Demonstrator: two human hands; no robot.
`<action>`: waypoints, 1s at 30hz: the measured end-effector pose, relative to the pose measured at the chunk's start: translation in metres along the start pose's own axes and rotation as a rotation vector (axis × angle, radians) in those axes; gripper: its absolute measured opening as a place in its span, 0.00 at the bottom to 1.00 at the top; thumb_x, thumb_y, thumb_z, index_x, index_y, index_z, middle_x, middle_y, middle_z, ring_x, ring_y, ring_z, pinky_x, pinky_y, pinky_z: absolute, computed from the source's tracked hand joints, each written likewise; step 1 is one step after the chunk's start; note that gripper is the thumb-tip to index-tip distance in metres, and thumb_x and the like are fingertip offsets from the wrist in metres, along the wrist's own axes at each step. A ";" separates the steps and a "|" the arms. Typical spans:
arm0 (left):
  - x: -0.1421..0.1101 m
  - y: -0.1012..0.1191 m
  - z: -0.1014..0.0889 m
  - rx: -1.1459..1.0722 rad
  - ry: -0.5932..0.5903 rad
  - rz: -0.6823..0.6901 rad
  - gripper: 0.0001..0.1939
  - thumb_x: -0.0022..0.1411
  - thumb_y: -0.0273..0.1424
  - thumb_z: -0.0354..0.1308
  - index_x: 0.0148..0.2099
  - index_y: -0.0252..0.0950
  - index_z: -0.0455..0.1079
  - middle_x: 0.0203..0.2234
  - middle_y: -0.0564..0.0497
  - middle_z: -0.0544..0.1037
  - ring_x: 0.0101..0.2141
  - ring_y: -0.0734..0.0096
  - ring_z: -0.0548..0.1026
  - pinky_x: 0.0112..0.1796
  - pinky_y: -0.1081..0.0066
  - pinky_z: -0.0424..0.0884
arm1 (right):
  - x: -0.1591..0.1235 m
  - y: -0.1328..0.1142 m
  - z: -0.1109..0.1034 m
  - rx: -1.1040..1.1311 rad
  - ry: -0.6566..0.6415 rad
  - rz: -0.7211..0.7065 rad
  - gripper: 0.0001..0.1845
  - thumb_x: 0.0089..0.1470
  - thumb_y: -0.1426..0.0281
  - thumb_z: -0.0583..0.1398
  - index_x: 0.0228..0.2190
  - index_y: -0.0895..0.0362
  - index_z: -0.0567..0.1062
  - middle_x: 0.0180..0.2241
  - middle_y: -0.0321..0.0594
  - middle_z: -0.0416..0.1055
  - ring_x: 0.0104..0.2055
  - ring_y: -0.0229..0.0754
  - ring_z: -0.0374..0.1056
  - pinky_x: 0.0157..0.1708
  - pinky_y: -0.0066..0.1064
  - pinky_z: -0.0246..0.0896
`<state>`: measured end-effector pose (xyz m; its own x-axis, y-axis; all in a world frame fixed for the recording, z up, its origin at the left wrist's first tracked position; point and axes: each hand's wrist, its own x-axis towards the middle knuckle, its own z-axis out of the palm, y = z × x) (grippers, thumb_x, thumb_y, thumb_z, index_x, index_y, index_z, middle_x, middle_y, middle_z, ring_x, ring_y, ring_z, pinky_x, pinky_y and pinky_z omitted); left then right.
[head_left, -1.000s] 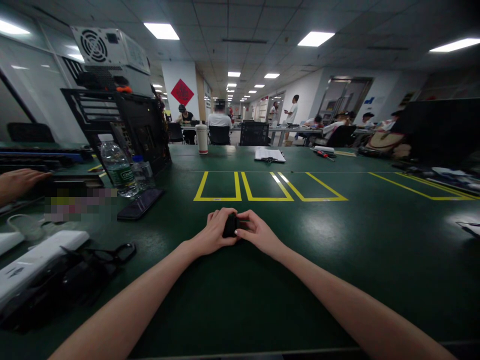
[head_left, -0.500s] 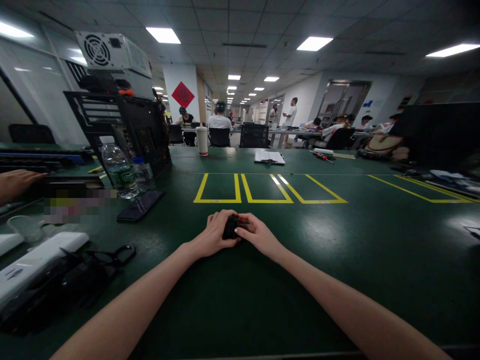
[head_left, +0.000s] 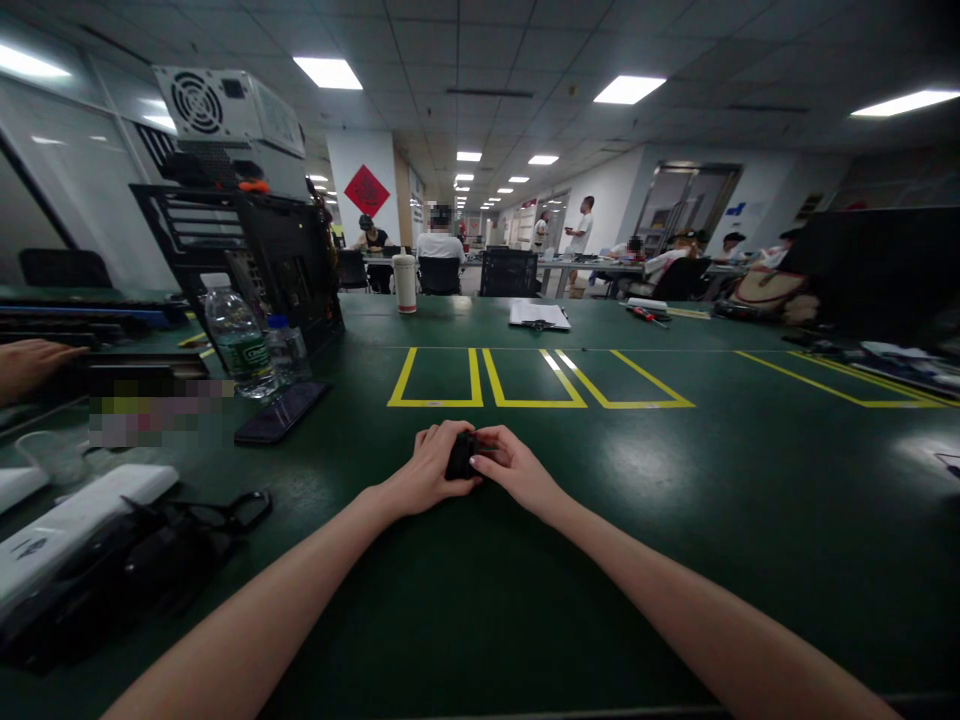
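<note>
Between my two hands, low over the green table [head_left: 480,600], is a small black block-like object [head_left: 459,458]; its exact kind cannot be made out. My left hand [head_left: 431,468] wraps round its left side, thumb along the near edge. On the right side, my right hand [head_left: 514,465] pinches at it with thumb and fingers. Both hands cover much of the object. Just beyond them lie yellow tape outlines [head_left: 435,403] on the tabletop.
At left stand a black computer case [head_left: 281,255], a water bottle [head_left: 238,340], a phone [head_left: 283,412], a white power strip [head_left: 90,520] and tangled black gear [head_left: 150,560]. Another person's hand [head_left: 34,368] rests far left. A clipboard [head_left: 538,316] and a white tumbler [head_left: 404,282] lie farther back.
Both hands keep the same hold on the black object, with hardly any movement. The view has shifted very slightly.
</note>
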<state>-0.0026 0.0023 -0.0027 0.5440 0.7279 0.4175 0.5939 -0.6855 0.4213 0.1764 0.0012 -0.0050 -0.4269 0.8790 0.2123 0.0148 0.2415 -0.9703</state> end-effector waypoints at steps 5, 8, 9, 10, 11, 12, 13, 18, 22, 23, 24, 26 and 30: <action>0.000 0.001 -0.001 0.001 0.001 -0.005 0.28 0.53 0.33 0.58 0.53 0.42 0.50 0.44 0.48 0.64 0.43 0.58 0.64 0.45 0.59 0.57 | -0.001 -0.001 -0.003 0.019 -0.059 0.013 0.14 0.49 0.71 0.60 0.40 0.56 0.65 0.42 0.40 0.66 0.46 0.44 0.66 0.47 0.40 0.62; 0.000 0.003 -0.003 -0.008 -0.012 0.003 0.27 0.53 0.33 0.58 0.53 0.42 0.50 0.44 0.48 0.64 0.42 0.59 0.65 0.45 0.59 0.57 | -0.003 -0.004 -0.002 0.039 -0.063 -0.010 0.12 0.49 0.71 0.60 0.38 0.55 0.65 0.41 0.38 0.66 0.44 0.43 0.67 0.43 0.38 0.64; 0.000 0.003 -0.004 -0.009 -0.012 0.006 0.27 0.53 0.33 0.58 0.53 0.41 0.50 0.44 0.48 0.64 0.42 0.59 0.65 0.45 0.59 0.58 | -0.004 -0.005 -0.001 0.038 -0.055 -0.015 0.11 0.49 0.71 0.60 0.37 0.54 0.65 0.40 0.37 0.66 0.43 0.42 0.68 0.42 0.38 0.65; 0.000 0.003 -0.004 -0.009 -0.012 0.007 0.27 0.53 0.34 0.58 0.53 0.41 0.51 0.44 0.48 0.64 0.42 0.59 0.65 0.45 0.59 0.58 | -0.004 -0.006 0.000 0.032 -0.046 -0.018 0.10 0.50 0.70 0.59 0.37 0.54 0.66 0.40 0.37 0.66 0.42 0.42 0.68 0.41 0.37 0.65; 0.000 0.003 -0.004 -0.008 -0.010 0.008 0.28 0.53 0.34 0.58 0.53 0.41 0.51 0.44 0.48 0.63 0.42 0.59 0.65 0.45 0.59 0.57 | -0.004 -0.006 0.000 0.024 -0.037 -0.019 0.10 0.50 0.70 0.59 0.36 0.54 0.66 0.39 0.37 0.66 0.41 0.42 0.68 0.40 0.37 0.66; 0.000 0.002 -0.003 -0.007 -0.005 0.007 0.28 0.53 0.34 0.58 0.53 0.41 0.51 0.44 0.48 0.64 0.42 0.59 0.64 0.45 0.59 0.57 | -0.004 -0.006 0.001 0.015 -0.030 -0.020 0.10 0.50 0.70 0.59 0.36 0.54 0.66 0.39 0.37 0.67 0.40 0.42 0.68 0.40 0.37 0.66; 0.000 0.002 -0.003 -0.008 -0.001 0.007 0.28 0.53 0.34 0.58 0.53 0.41 0.51 0.43 0.48 0.64 0.42 0.59 0.64 0.45 0.59 0.57 | -0.004 -0.006 0.001 0.007 -0.023 -0.020 0.10 0.50 0.70 0.59 0.37 0.54 0.66 0.39 0.37 0.67 0.41 0.42 0.68 0.41 0.38 0.65; 0.000 -0.001 0.000 -0.012 0.013 0.009 0.28 0.53 0.33 0.59 0.53 0.42 0.51 0.44 0.49 0.64 0.43 0.60 0.64 0.46 0.60 0.57 | -0.003 -0.005 0.000 -0.011 -0.016 0.027 0.15 0.50 0.71 0.59 0.42 0.55 0.65 0.44 0.40 0.65 0.48 0.43 0.65 0.48 0.40 0.61; 0.000 -0.001 0.001 0.006 0.012 0.010 0.28 0.52 0.33 0.59 0.53 0.41 0.51 0.44 0.48 0.64 0.43 0.60 0.64 0.46 0.59 0.57 | -0.002 -0.003 0.000 0.024 -0.043 -0.002 0.14 0.48 0.71 0.60 0.39 0.55 0.66 0.41 0.39 0.67 0.44 0.42 0.67 0.45 0.39 0.62; 0.000 -0.001 0.001 0.011 0.011 0.010 0.28 0.52 0.33 0.59 0.53 0.41 0.51 0.44 0.48 0.64 0.43 0.60 0.64 0.46 0.59 0.57 | -0.002 -0.002 0.001 0.039 -0.042 -0.016 0.14 0.47 0.71 0.61 0.38 0.55 0.65 0.40 0.38 0.67 0.43 0.42 0.67 0.44 0.38 0.63; 0.000 -0.001 0.001 0.015 0.012 0.009 0.28 0.52 0.33 0.59 0.53 0.41 0.51 0.44 0.48 0.64 0.42 0.60 0.64 0.45 0.59 0.57 | -0.002 -0.001 0.001 0.054 -0.038 -0.024 0.14 0.47 0.71 0.61 0.37 0.55 0.65 0.40 0.37 0.66 0.42 0.42 0.67 0.43 0.38 0.63; 0.000 -0.001 0.000 0.018 0.008 0.003 0.28 0.53 0.33 0.59 0.53 0.41 0.51 0.44 0.48 0.64 0.42 0.60 0.64 0.45 0.59 0.57 | -0.002 0.000 0.002 0.066 -0.026 -0.030 0.13 0.47 0.70 0.61 0.36 0.55 0.66 0.38 0.36 0.66 0.40 0.41 0.68 0.41 0.37 0.64; 0.000 0.000 -0.002 0.009 -0.009 -0.007 0.28 0.53 0.34 0.58 0.53 0.41 0.51 0.44 0.47 0.64 0.42 0.59 0.64 0.45 0.59 0.57 | -0.001 0.002 0.001 0.032 -0.004 -0.047 0.11 0.48 0.70 0.60 0.36 0.55 0.66 0.37 0.37 0.66 0.42 0.42 0.67 0.42 0.37 0.64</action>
<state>-0.0033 0.0022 -0.0013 0.5449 0.7330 0.4072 0.6031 -0.6800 0.4170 0.1760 0.0006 -0.0071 -0.4304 0.8652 0.2572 -0.0344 0.2690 -0.9625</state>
